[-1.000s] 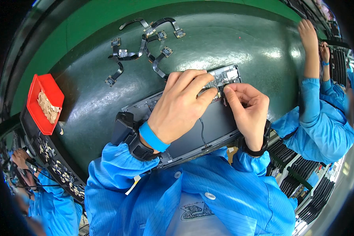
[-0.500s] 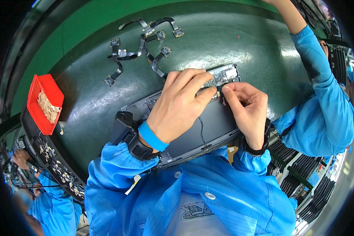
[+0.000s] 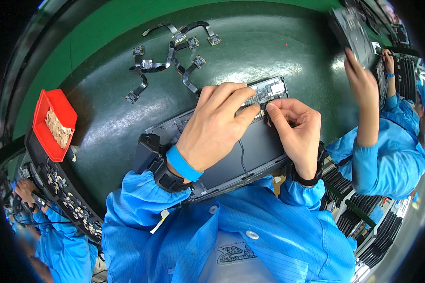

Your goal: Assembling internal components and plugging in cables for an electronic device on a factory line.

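Note:
An open dark grey laptop base (image 3: 262, 148) lies in front of me, its inside facing up and a black cable (image 3: 242, 158) running across it. My left hand (image 3: 217, 125) reaches over its far edge with fingers spread and fingertips down on the circuit board (image 3: 262, 96). Whatever lies under that palm is hidden. Beside those fingertips, my right hand (image 3: 295, 127) pinches a small dark piece against the board between thumb and forefinger. The piece is too covered to name. Its other fingers are curled in.
Several camera-like small boards on black flex cables (image 3: 167, 59) lie on the green table beyond the laptop. At the left stands a red bin (image 3: 42, 127) of tan pieces, beside a black tray (image 3: 47, 177) of small parts. A co-worker's hand (image 3: 363, 87) holds a dark panel (image 3: 352, 37) at the right.
At the right, the co-worker's arm has drawn back from the table's far side and now carries a dark panel. My own hands have hardly moved.

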`<state>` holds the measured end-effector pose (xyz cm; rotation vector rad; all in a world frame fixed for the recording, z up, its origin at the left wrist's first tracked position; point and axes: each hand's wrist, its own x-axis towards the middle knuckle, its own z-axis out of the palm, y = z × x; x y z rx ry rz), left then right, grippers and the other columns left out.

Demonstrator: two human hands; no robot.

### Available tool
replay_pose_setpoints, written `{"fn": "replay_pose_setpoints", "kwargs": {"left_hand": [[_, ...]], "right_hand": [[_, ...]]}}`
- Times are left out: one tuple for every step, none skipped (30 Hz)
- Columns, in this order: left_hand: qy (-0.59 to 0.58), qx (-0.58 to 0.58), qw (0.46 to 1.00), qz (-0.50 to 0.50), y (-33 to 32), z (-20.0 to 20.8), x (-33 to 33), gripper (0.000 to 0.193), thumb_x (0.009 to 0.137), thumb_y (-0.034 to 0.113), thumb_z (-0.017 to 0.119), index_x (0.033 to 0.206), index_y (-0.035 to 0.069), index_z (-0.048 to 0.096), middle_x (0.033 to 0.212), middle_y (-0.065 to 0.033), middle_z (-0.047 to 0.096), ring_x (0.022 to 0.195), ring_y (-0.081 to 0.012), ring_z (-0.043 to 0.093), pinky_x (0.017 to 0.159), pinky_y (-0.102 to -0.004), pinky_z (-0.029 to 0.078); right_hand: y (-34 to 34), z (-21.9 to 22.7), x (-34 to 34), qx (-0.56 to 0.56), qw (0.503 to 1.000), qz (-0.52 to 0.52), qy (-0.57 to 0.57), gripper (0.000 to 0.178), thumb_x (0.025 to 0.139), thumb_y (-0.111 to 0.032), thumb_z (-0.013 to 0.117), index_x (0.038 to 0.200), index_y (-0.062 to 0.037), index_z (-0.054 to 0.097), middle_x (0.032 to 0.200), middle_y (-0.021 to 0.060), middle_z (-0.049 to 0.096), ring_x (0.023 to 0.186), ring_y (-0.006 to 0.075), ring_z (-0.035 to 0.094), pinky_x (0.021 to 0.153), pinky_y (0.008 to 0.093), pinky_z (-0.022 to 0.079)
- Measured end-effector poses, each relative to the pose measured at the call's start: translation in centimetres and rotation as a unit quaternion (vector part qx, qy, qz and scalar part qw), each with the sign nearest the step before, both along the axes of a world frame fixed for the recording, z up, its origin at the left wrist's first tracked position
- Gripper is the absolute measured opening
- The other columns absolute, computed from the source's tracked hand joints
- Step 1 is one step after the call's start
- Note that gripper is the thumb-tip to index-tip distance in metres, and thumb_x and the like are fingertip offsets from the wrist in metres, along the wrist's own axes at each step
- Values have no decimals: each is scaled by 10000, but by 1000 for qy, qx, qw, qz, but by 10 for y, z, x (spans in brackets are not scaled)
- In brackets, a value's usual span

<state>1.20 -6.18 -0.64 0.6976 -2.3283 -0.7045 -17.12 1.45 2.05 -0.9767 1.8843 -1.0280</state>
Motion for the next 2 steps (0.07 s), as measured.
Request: {"fn": "replay_pose_setpoints", "kwargs": {"left_hand": [[0, -1, 1000, -1, 0, 0, 0, 371, 717, -28, 699, 1076, 46, 754, 1237, -102, 680, 1195, -295, 626, 942, -415, 468], [-1, -1, 1000, -1, 0, 0, 0, 372, 716, -29, 699, 1077, 46, 754, 1239, -102, 680, 1196, -294, 626, 944, -416, 468]], "right_hand": [[0, 0, 0, 1, 1000, -1, 1, 160, 958, -73, 737, 997, 81, 727, 724, 47, 716, 631, 47, 633, 565, 199, 484], [0, 0, 0, 1, 1000, -1, 0, 160, 958, -73, 737, 997, 81, 727, 724, 47, 716, 631, 47, 633, 565, 199, 484]]}}
